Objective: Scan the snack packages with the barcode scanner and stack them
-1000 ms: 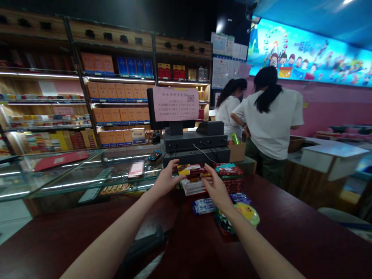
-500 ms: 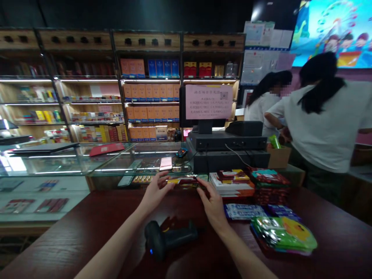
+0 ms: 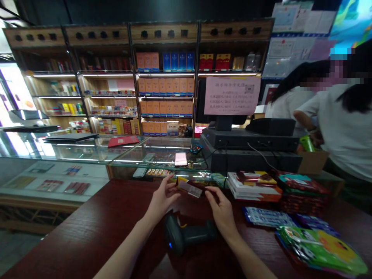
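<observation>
Just one packet [image 3: 190,188] between two hands [image 3: 163,196] [image 3: 222,209]

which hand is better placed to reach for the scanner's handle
Probably the right hand: the scanner points its handle toward that side, while the left hand is nearer its head. Both hands appear to hold the packet, so the right would have to let go first.

You have one left hand [image 3: 162,196] and one right hand [image 3: 221,207] (two in all) and one wrapped packet [image 3: 190,188]. Count one handheld scanner [image 3: 186,235], one monitor [image 3: 200,104] with one pink notice [image 3: 231,96], one cardboard box [image 3: 314,162] and two co-workers [image 3: 345,128]; on the top shelf [image 3: 162,72], four blue boxes [image 3: 174,61] and three orange boxes [image 3: 147,61].
</observation>
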Demonstrator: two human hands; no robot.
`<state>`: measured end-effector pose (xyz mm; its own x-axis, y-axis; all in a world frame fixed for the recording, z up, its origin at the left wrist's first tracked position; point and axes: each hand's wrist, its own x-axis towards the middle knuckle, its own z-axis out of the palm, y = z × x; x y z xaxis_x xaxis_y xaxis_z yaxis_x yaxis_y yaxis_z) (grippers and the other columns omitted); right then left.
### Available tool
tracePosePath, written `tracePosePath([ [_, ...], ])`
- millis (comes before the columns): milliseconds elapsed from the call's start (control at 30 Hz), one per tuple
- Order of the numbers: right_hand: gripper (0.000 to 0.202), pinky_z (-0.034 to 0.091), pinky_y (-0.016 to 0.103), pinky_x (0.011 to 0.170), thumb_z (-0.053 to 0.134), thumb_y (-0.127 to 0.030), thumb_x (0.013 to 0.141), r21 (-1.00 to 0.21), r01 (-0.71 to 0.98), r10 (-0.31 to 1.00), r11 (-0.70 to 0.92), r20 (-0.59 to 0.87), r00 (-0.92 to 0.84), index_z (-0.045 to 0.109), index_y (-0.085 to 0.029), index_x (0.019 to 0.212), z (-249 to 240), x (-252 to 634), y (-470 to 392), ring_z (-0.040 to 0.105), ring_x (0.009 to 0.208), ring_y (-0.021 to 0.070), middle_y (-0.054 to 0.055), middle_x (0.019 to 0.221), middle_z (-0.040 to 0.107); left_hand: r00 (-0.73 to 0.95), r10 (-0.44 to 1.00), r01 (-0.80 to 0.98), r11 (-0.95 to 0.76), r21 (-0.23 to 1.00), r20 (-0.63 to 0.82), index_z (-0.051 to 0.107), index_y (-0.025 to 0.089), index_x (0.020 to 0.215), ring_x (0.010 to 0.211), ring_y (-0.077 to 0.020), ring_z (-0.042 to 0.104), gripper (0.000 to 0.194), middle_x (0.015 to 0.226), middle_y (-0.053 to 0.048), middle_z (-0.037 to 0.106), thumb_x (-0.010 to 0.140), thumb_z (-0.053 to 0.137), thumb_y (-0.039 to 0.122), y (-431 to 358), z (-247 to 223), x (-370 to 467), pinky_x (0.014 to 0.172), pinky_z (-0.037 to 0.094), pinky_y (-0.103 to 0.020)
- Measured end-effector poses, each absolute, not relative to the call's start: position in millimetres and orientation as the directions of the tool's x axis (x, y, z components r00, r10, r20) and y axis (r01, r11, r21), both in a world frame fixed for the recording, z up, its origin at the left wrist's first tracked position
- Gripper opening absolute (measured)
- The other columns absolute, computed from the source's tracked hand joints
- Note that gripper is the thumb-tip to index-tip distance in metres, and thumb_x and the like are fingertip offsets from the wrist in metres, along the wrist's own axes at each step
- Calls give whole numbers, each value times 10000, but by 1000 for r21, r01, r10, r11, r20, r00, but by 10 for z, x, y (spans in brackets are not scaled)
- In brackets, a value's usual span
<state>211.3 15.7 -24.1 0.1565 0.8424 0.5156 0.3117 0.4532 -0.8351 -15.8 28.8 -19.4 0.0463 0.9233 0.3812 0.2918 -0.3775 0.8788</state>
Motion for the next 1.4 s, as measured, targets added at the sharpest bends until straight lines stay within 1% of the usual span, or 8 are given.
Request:
tracePosePath([
  [167, 438, 527, 315, 669, 607, -613, 812, -901, 216, 893, 375, 414, 177, 691, -195, 910, -232, 2107, 169, 671, 760, 242, 65, 823, 734, 123, 879, 561, -444, 698, 461, 247, 336, 1532, 1072, -177, 678, 809, 1195, -26, 678, 830, 628, 209, 213, -192, -207, 1018, 495, -353],
  [533, 480, 470, 290, 551, 658, -646, 754, -933, 130, 929, 337, 352, 117, 715, -188, 886, -224, 2096, 177, 591, 588, 190, 30, 694, 691, 311, 845, 759, -497, 421, 436, 204, 388, 1544, 1164, -229, 609, 783, 1312, -27, 619, 881, 603, 269, 198, -157, -306, 1025, 467, -372],
  [600, 465, 476, 290, 560, 671, -631, 746, -938, 106, 935, 330, 340, 102, 715, -187, 877, -231, 2092, 183, 604, 605, 194, 32, 703, 697, 330, 839, 784, -499, 369, 434, 242, 375, 1534, 1144, -236, 615, 758, 1325, -33, 615, 881, 617, 291, 197, -157, -323, 1013, 470, -376],
  [767, 438, 496, 297, 591, 694, -588, 733, -952, 45, 948, 302, 305, 86, 728, -178, 883, -252, 2101, 202, 635, 651, 207, 46, 743, 725, 323, 829, 842, -472, 262, 456, 396, 335, 1459, 1066, -243, 630, 688, 1154, -42, 658, 836, 690, 344, 160, -119, -339, 964, 501, -383],
  [933, 497, 533, 314, 665, 687, -566, 758, -969, -5, 969, 248, 248, 20, 719, -185, 1076, -284, 2122, 214, 690, 819, 240, 80, 943, 764, 343, 726, 790, -566, 235, 596, 417, 335, 1421, 1305, -234, 490, 671, 1397, -49, 516, 820, 707, 277, 158, -130, -369, 1132, 399, -393],
  [1133, 647, 564, 382, 798, 709, -548, 757, -972, -76, 973, 222, 226, -48, 607, -193, 1289, -336, 2148, 233, 703, 1005, 282, 137, 1153, 729, 334, 706, 815, -549, 185, 625, 375, 297, 1437, 1294, -236, 495, 677, 1392, -68, 533, 839, 690, 266, 204, -171, -484, 1125, 390, -414],
  [1300, 584, 533, 427, 911, 673, -535, 800, -951, 40, 946, 307, 300, -126, 602, -207, 1279, -338, 2209, 197, 676, 1074, 279, 138, 1177, 715, 270, 667, 873, -474, 116, 694, 411, 266, 1423, 1271, -256, 518, 657, 1371, -89, 560, 831, 695, 272, 243, -174, -622, 1089, 408, -436],
  [1400, 529, 475, 428, 995, 648, -449, 846, -901, 208, 898, 380, 305, -317, 569, -246, 1328, -283, 2277, 93, 638, 1132, 259, 103, 1235, 687, 244, 639, 903, -424, 70, 730, 430, 255, 1414, 1245, -265, 535, 668, 1342, -91, 581, 811, 717, 258, 255, -179, -706, 1086, 408, -440],
])
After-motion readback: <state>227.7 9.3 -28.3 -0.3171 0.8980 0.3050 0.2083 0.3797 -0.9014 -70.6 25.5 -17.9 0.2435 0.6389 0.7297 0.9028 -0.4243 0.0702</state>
